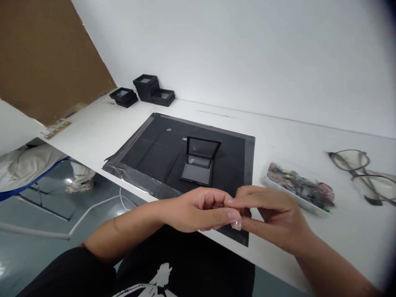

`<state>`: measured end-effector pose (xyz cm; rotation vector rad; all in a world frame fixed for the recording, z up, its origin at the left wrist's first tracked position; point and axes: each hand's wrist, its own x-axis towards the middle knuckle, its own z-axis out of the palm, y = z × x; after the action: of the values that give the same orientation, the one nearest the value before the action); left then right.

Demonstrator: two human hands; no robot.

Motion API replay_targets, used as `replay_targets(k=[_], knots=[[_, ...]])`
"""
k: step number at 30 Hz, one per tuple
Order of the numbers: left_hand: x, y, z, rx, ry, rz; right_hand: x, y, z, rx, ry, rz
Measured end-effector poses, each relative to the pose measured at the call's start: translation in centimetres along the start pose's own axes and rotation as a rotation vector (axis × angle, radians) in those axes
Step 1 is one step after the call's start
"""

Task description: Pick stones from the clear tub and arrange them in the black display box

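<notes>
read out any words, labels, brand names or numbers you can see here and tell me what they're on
No readable text anywhere.
Black shirt: a white graphic print, cut off by the frame edge, no letters legible.
Open black hinged display case on the black mat: no label visible.
Clear plastic tray of small colourful pieces: too small and blurred to read.

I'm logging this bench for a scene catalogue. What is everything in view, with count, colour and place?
mat: one, black, taped on the white table
open case: one, black, lid raised, on the mat
stacked cases: several, black, far left by the wall
tray: one, clear, mixed small pieces, right of the mat
glasses: one pair, grey, far right
small clear piece: one, pinched at the fingertips
left hand: one, at the near table edge
right hand: one, touching the left
</notes>
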<state>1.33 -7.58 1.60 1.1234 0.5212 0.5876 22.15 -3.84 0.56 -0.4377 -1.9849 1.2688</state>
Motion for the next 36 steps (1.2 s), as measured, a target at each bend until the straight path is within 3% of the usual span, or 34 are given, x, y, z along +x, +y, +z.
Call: replay_targets(k=[5, 11, 17, 23, 26, 28, 31, 33, 36], knots=[[0.1, -0.6, 0.3, -0.047, 0.099, -0.018, -0.1, -0.1, 0.0, -0.15, 0.061, -0.064], [0.4, -1.6, 0.7, -0.043, 0.109, 0.011, -0.2, -0.6, 0.5, -0.306, 0.136, -0.097], [1.2, -2.6, 0.9, -0.04, 0.394, 0.216, -0.2, -0.1, 0.8, -0.498, 0.238, -0.178], [1.0, -3.0, 0.5, 0.126, 0.538, 0.172, 0.0, 0.3, 0.7, -0.533, 0.17, -0.122], [0.2, -2.9, -0.1, 0.374, 0.587, 0.146, 0.1, 0.6, 0.8, -0.583, 0.146, -0.102], [-0.6, -2.4, -1.1, 0.707, 0.644, 0.205, 0.1, 0.8, 0.9, -0.601, 0.159, -0.088], [-1.8, -1.4, -3.9, 1.33, 0.729, 0.409, 0.2, 1.2, 0.9, -0.625, 0.2, -0.045], [-2.4, -1.0, -6.1, 1.623, 0.692, 0.368, 0.2, 1.5, 0.8, -0.637, 0.212, -0.015], [-2.8, -1.1, -8.6, 1.853, 0.657, 0.212, 0.3, 1.8, 0.7, -0.632, 0.2, 0.024]])
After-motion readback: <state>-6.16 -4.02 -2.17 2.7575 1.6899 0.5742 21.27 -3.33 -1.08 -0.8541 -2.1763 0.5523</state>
